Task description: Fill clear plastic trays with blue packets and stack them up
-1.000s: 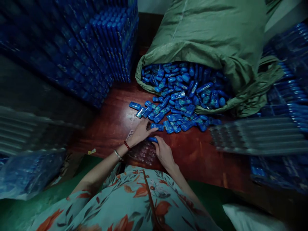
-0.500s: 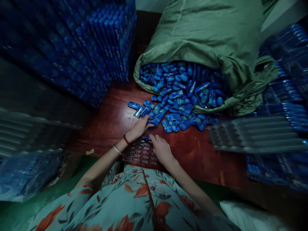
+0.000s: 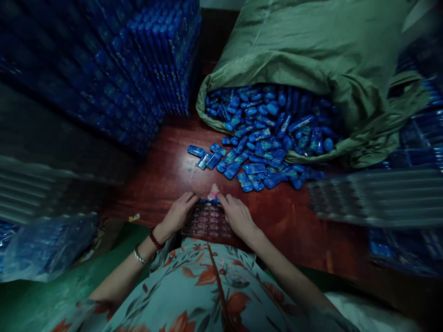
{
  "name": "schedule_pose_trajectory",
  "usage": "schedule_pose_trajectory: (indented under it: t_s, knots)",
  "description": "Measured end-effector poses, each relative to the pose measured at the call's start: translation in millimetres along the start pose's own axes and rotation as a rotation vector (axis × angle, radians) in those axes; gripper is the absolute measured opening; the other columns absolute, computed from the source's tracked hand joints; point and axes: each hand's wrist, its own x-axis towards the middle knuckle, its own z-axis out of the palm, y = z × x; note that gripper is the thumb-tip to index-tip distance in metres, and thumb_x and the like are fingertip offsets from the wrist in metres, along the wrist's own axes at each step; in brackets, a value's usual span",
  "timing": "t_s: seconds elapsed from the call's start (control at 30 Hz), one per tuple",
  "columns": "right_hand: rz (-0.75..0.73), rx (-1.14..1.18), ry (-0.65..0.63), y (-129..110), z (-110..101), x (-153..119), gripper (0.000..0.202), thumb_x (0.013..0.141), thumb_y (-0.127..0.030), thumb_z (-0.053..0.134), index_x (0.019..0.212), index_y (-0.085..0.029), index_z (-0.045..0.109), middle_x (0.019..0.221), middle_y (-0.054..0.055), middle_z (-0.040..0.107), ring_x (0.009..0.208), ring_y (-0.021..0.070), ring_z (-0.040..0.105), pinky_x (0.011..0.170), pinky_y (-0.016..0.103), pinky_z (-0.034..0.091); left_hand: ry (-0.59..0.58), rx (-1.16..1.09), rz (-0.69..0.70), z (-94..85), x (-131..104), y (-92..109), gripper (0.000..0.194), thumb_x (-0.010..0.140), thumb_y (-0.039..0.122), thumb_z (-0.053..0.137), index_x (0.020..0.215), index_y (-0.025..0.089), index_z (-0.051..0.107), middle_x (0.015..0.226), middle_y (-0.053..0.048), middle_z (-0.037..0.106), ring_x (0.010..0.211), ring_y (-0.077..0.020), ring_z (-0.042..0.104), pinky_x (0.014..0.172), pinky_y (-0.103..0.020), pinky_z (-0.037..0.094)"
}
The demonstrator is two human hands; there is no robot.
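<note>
On the table edge before me lies a clear plastic tray [image 3: 209,222] with rows of moulded pockets. Small blue wrapped packets [image 3: 209,201] lie along its far end. My left hand [image 3: 179,213] has its fingers closed at the left end of that row, and my right hand [image 3: 238,216] pinches at the right end. The fingertips partly hide the packets. Just beyond the row is a small pink item [image 3: 213,191], its kind unclear. Farther off, a pile of loose blue packets [image 3: 235,168] spills from a green sack [image 3: 294,69].
Tall stacks of filled blue trays [image 3: 155,60] rise at the left. Clear empty trays [image 3: 377,198] lie at the right, and more clear trays [image 3: 51,184] stand at the left. A yellow scrap [image 3: 134,217] rests near the table's front edge.
My left hand has drawn back from the loose pile to the left end of the tray's far row. The pink item now shows beyond the tray. My right hand stays near the tray.
</note>
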Motion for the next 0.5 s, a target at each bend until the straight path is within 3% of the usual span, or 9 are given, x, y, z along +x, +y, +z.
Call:
schedule_pose_trajectory:
  t_s: [0.17, 0.3, 0.5]
  knots:
    - [-0.014, -0.039, 0.004, -8, -2, -2, 0.044, 0.086, -0.004, 0.034, 0.127, -0.020, 0.041, 0.102, 0.010, 0.057, 0.090, 0.0212, 0.056, 0.080, 0.033, 0.042, -0.175, 0.221, 0.116, -10.9, 7, 12, 0.031, 0.081, 0.001, 0.039, 0.103, 0.016, 0.055, 0.098, -0.009, 0.058, 0.092, -0.0196, 0.054, 0.090, -0.037, 0.045]
    - [-0.032, -0.089, 0.013, -17, -8, 3, 0.039, 0.089, -0.008, 0.033, 0.124, -0.019, 0.043, 0.100, 0.011, 0.058, 0.088, 0.0210, 0.057, 0.077, 0.033, 0.042, -0.288, 0.300, 0.161, -14.1, 22, 27, 0.025, 0.083, 0.005, 0.041, 0.102, 0.014, 0.054, 0.099, -0.011, 0.060, 0.092, -0.0212, 0.056, 0.087, -0.037, 0.046]
    - [-0.015, -0.160, 0.035, -26, -9, 17, 0.034, 0.090, -0.009, 0.030, 0.118, -0.016, 0.047, 0.093, 0.013, 0.059, 0.081, 0.0206, 0.059, 0.068, 0.031, 0.043, -0.281, 0.423, 0.122, -5.3, 33, 31, 0.028, 0.082, 0.005, 0.041, 0.107, 0.009, 0.052, 0.101, -0.014, 0.059, 0.096, -0.0236, 0.055, 0.086, -0.038, 0.046]
